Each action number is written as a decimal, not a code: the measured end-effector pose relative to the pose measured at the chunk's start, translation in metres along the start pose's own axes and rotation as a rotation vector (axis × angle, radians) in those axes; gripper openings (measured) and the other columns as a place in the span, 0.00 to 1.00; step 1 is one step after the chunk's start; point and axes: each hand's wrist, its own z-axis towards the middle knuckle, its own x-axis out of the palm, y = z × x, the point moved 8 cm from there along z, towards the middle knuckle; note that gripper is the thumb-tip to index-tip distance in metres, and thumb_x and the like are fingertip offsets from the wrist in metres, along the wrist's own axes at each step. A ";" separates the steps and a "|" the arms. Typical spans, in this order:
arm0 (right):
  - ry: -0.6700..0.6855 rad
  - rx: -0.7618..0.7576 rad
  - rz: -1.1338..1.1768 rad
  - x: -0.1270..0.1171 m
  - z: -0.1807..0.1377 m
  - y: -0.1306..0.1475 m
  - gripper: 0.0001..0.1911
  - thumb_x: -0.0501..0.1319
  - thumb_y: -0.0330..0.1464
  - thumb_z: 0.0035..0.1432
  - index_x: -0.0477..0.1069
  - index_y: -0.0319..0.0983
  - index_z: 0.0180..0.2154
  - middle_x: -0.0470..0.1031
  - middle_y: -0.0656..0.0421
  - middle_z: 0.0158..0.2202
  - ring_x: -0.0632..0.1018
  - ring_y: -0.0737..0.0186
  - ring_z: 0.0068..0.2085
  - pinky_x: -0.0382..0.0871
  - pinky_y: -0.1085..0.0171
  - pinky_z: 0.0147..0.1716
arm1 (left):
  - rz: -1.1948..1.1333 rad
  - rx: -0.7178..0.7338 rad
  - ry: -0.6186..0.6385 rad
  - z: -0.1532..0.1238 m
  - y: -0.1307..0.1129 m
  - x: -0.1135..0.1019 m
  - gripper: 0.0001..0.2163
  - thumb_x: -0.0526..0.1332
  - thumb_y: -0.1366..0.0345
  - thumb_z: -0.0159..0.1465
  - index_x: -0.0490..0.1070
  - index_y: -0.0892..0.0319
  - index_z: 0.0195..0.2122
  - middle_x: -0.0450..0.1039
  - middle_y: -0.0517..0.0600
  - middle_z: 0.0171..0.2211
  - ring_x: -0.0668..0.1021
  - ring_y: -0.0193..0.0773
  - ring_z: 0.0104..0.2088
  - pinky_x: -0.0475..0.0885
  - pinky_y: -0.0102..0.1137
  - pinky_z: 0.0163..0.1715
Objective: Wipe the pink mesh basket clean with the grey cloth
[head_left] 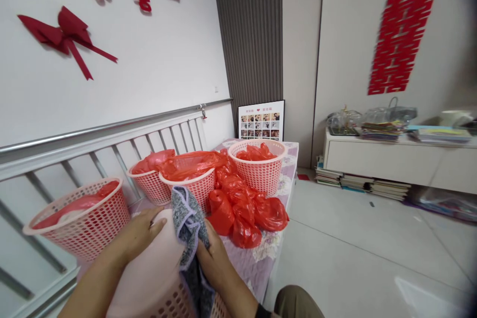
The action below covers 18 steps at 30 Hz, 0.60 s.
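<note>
A pink plastic basket (145,271) with a solid, smooth section and rows of holes lower down is close in front of me, turned over or tipped. My left hand (143,233) grips its far edge, thumb on the near side and fingers partly hidden. In my right hand (214,256) is a grey cloth (188,218) with a lilac edge, bunched against the right side of the basket and hanging down over it. Just beyond lie crumpled red plastic bags (242,208).
Pink baskets holding red bags stand around: one on the left (89,218), two in the middle (201,189) and one at the back right (261,171). They rest on a purple floral cover (276,238) beside a white railing (119,159). A white cabinet (372,159) stands right.
</note>
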 end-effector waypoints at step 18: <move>-0.294 0.355 -0.108 -0.032 -0.111 -0.155 0.29 0.57 0.52 0.62 0.78 0.39 0.53 0.79 0.50 0.53 0.78 0.48 0.56 0.69 0.50 0.59 | -0.010 -0.023 -0.012 0.000 0.007 0.002 0.33 0.48 0.46 0.66 0.63 0.64 0.65 0.68 0.61 0.63 0.71 0.52 0.63 0.62 0.46 0.64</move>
